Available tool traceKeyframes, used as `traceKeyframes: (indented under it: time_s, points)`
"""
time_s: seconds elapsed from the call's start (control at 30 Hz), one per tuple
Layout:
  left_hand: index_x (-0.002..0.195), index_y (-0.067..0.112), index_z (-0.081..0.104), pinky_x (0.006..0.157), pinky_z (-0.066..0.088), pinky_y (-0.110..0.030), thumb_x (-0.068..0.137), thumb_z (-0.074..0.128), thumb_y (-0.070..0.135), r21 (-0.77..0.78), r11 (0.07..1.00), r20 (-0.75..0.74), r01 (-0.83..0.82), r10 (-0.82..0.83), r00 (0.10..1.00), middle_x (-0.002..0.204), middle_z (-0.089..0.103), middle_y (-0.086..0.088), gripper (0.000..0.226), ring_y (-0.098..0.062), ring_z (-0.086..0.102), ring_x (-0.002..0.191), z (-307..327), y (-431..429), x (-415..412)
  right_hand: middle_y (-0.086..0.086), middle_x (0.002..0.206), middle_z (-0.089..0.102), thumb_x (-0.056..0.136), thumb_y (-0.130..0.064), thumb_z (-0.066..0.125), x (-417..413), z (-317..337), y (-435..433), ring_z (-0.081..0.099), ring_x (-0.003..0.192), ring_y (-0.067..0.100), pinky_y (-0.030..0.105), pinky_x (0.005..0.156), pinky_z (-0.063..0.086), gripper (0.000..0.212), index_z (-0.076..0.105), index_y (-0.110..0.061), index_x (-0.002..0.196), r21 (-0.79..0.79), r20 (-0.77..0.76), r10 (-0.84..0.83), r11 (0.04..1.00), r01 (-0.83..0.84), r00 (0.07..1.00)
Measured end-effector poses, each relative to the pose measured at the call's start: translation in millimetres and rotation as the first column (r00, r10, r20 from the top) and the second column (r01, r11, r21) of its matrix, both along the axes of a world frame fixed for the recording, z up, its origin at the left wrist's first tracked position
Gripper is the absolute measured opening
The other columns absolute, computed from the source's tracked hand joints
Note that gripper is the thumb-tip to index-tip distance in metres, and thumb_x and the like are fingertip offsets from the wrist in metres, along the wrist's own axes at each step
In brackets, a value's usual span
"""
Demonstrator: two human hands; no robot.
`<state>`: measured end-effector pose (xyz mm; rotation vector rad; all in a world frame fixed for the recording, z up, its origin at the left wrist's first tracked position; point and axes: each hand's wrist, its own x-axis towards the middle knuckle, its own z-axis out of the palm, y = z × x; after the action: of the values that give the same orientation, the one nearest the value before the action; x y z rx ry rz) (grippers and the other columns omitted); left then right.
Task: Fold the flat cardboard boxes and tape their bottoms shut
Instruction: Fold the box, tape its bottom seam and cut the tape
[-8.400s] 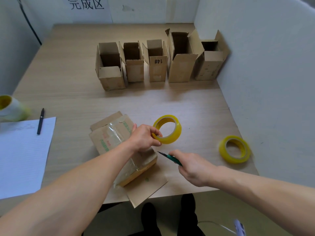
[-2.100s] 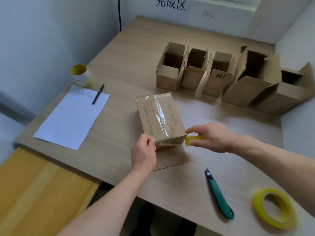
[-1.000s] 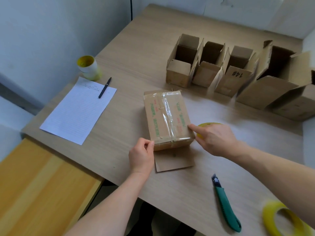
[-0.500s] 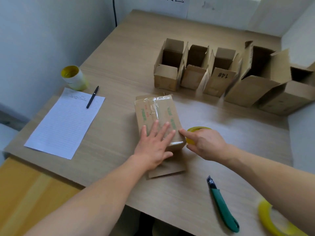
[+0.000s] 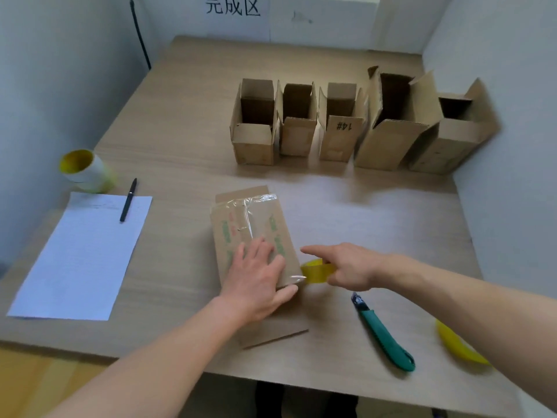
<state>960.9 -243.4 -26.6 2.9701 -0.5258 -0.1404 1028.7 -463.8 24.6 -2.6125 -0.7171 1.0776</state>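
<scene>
Pressing down with the left hand, fingers straight and spread, on the taped cardboard box lying mid-worktop; near end and loose flap partly hidden under hand and forearm. Gripping a yellow tape roll with the right hand, forefinger outstretched, just beside the box's near right corner, mostly covered by fingers. Right of the green utility knife, a second yellow roll, cut across by the forearm.

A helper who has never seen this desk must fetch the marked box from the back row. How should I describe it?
On the wooden table, look to the far side below the wall sign, where five open-topped cardboard boxes stand in a row. Take the middle box: it alone has 14# handwritten on its front flap.
</scene>
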Motion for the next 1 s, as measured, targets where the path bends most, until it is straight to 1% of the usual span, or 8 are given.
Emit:
traceKeyframes:
  time_s: [0.1,0.17,0.23,0.4,0.53,0.73,0.87,1.0]
  points:
    - [0.101,0.01,0.059,0.108,0.033,-0.051,0.08,0.048,0.058,-0.077,0.991,0.071,0.113,-0.107,0.992,0.125,0.055,-0.013,0.054,-0.036,0.038,0.136,-4.6,-4.8,12.0,0.0,0.138,0.056,0.087,-0.015,0.057,-5.0,3.4,-3.1,0.05,0.126,0.021,0.023,0.097,0.036,0.072,0.034,-0.036,0.152,0.009,0.035,-0.082,0.997,0.082,0.996]
    - [0.124,0.014,0.05,0.113,0.028,-0.051,0.084,0.044,0.053,-0.082,0.976,0.061,0.201,-0.196,0.979,0.149,0.043,-0.007,0.056,-0.034,0.027,0.146,-13.6,-3.2,12.8,-0.001,0.134,0.059,0.087,-0.019,0.061,-8.3,3.0,-6.0,0.053,0.121,0.02,0.023,0.096,0.038,0.065,0.043,-0.033,0.147,0.01,0.051,-0.119,0.993,0.119,0.992]
    - [0.143,0.019,0.031,0.115,0.022,-0.051,0.087,0.042,0.045,-0.119,0.951,0.037,0.287,-0.284,0.958,0.156,0.036,0.0,0.062,-0.031,0.023,0.149,-18.6,0.3,10.9,-0.001,0.129,0.062,0.086,-0.024,0.067,-11.5,1.9,-11.1,0.057,0.116,0.02,0.025,0.094,0.041,0.057,0.052,-0.031,0.14,0.019,0.06,-0.164,0.986,0.163,0.985]
    - [0.15,0.019,0.025,0.109,0.03,-0.044,0.076,0.059,0.042,-0.245,0.946,-0.063,0.211,-0.233,0.97,0.128,0.057,0.0,0.085,-0.026,0.035,0.127,2.9,-15.2,30.5,-0.004,0.114,0.068,0.083,-0.034,0.068,-22.9,0.1,-13.1,0.061,0.103,0.022,0.033,0.086,0.051,0.038,0.063,-0.032,0.12,0.004,0.21,-0.151,0.988,0.153,0.966]
    - [0.145,0.018,0.038,0.103,0.032,-0.048,0.075,0.048,0.06,-0.262,0.949,-0.066,0.173,-0.197,0.978,0.11,0.061,0.0,0.082,-0.025,0.044,0.11,7.8,-34.1,35.1,-0.005,0.106,0.068,0.083,-0.038,0.064,-28.2,2.8,-9.0,0.061,0.097,0.023,0.035,0.079,0.053,0.033,0.063,-0.034,0.116,-0.033,0.273,-0.116,0.991,0.13,0.955]
    - [0.125,0.018,0.055,0.098,0.035,-0.053,0.072,0.048,0.056,-0.347,0.918,0.045,0.194,-0.19,0.981,0.083,0.043,0.013,0.066,-0.024,0.051,0.094,-6.2,-32.3,32.7,0.002,0.11,0.068,0.087,-0.039,0.065,-27.9,-3.6,-11.9,0.061,0.102,0.027,0.033,0.079,0.051,0.039,0.063,-0.034,0.126,-0.022,0.309,-0.233,0.967,0.252,0.922]
    - [0.133,0.038,0.052,0.116,0.013,-0.051,0.072,0.049,0.057,-0.339,0.938,-0.126,0.071,-0.12,0.985,0.078,0.05,0.017,0.063,-0.016,0.047,0.103,2.3,-41.0,33.7,0.0,0.104,0.067,0.087,-0.038,0.063,-26.4,-8.0,-9.7,0.06,0.103,0.026,0.033,0.075,0.048,0.025,0.064,-0.026,0.108,0.05,0.428,-0.21,0.977,0.209,0.879]
    - [0.128,0.047,0.057,0.119,-0.005,-0.047,0.086,0.062,0.039,-0.325,0.943,-0.29,-0.064,-0.036,0.956,0.082,0.066,0.013,0.044,-0.011,0.043,0.11,13.6,-55.2,39.3,0.002,0.106,0.063,0.092,-0.04,0.057,-22.9,-5.7,-8.0,0.053,0.109,0.026,0.035,0.075,0.047,0.022,0.061,-0.021,0.102,0.019,0.511,-0.093,0.995,0.097,0.854]
